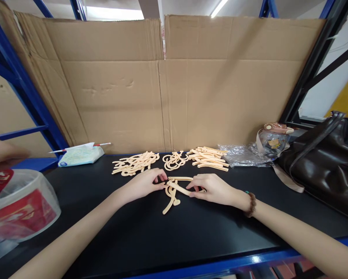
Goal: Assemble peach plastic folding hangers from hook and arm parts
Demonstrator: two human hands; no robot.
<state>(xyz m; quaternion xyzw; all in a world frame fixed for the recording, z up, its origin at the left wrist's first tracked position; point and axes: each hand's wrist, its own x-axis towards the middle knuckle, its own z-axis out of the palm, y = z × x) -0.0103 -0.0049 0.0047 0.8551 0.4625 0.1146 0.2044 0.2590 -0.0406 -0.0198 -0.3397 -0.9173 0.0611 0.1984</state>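
Note:
Over the black tabletop, my right hand point(210, 188) is closed on pale, cream-coloured flat strips point(179, 188), which fan out from a meeting point near my left fingertips. My left hand point(146, 182) pinches at that meeting end, its thumb and fingertips close together. Beneath the strips, a curved strip point(169, 203) hangs down towards me, beside a hook-shaped piece point(176, 202) with a rounded end. The fingers partly cover where the pieces join, so I cannot tell how they are fastened.
Behind my hands lie a left pile of strips point(136, 162), curved hooks point(174, 160) and a right pile of strips point(208, 157). Tissues point(81, 155), plastic wrap point(237, 155), a bottle point(272, 141), a dark bag point(324, 166) and a tub point(25, 205) stand around. Another person's blurred hand point(5, 152) shows left.

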